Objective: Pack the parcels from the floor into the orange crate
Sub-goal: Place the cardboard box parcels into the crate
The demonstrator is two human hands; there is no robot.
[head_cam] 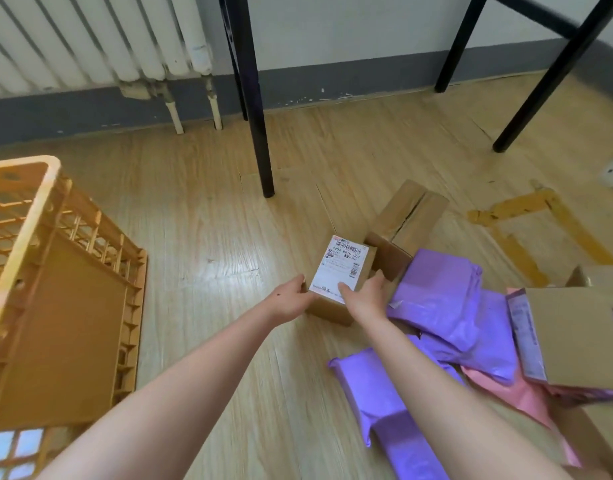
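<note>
The small cardboard box [339, 278], on the floor right of the orange crate [55, 289], looks stiff and light, so the left hand [291, 299] and right hand [365, 296] clasp its opposite sides.

My left hand [291, 299]: bare, skin smooth, one small dark spot [278, 294] on the back, just short of the wrist. My right hand [365, 296]: bare, skin smooth, nails too small to grade. Left forearm [180, 403] and right forearm [426, 393]: both bare along all of the length I can see, from the wrists down to the bottom edge. Fine hair or marks on them cannot be made out. Both arms appear wider toward the bottom edge, as the wide lens renders them.
</note>
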